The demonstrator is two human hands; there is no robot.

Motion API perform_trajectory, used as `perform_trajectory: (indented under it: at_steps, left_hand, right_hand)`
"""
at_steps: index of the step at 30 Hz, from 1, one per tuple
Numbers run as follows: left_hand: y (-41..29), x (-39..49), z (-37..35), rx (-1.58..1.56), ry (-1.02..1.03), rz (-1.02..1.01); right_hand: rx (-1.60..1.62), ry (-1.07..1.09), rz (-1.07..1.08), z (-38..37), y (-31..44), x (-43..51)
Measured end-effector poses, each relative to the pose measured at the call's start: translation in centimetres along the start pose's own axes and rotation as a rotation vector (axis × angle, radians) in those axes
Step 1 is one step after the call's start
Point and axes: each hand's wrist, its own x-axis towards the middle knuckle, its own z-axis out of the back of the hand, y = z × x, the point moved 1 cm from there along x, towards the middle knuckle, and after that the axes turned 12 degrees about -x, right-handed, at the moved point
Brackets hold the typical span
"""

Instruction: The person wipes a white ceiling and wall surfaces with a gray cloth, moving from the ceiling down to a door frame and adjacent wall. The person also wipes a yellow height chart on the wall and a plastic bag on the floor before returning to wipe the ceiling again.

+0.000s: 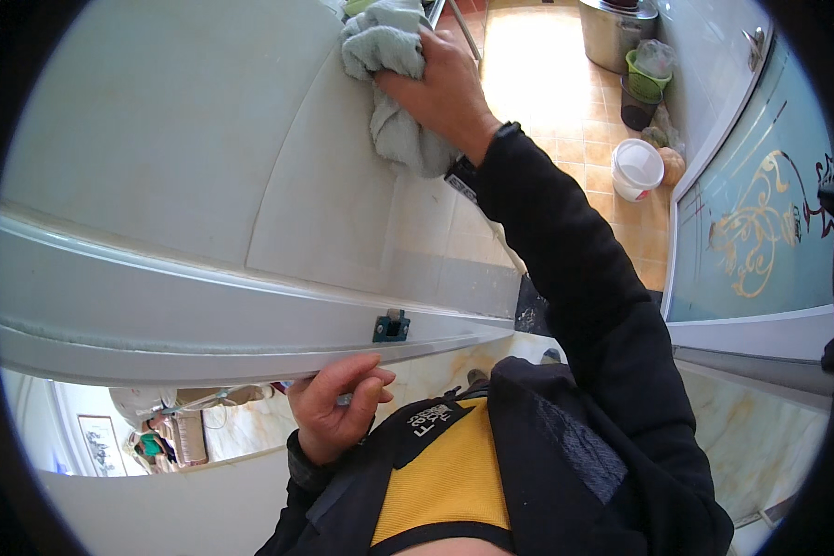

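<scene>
My right hand (452, 94) grips a bunched pale grey-green towel (396, 52) at the top, against the light tiled wall (313, 174); part of the towel hangs below the fingers. Low in the view, my left hand (340, 406) is beside the lower edge of the white door frame (181, 288), its fingers curled. A small pale thing shows between those fingers, too hidden to name, and whether they hold it is unclear. Just above this hand, a dark metal strike plate (391, 326) is fixed to the frame.
A glass door (750, 243) with a gold pattern stands at the right. By the far wall are a large metal pot (615, 35), a green basket (646, 82), a dark bin (639, 108) and a white bucket (636, 170) on the tiled floor (570, 149).
</scene>
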Motion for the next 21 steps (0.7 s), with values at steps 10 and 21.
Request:
perform_trajectory:
  at_steps: [10,21]
  left_hand:
    - [-0.2,0.2,-0.3,-0.063,-0.043,0.001]
    - [0.1,0.5,-0.3,-0.002,0.025,-0.044]
  right_hand:
    - [0.110,0.095,-0.038,1.8,1.5,-9.9]
    - [-0.001,-0.021,0.126,0.6,-0.1,-3.9]
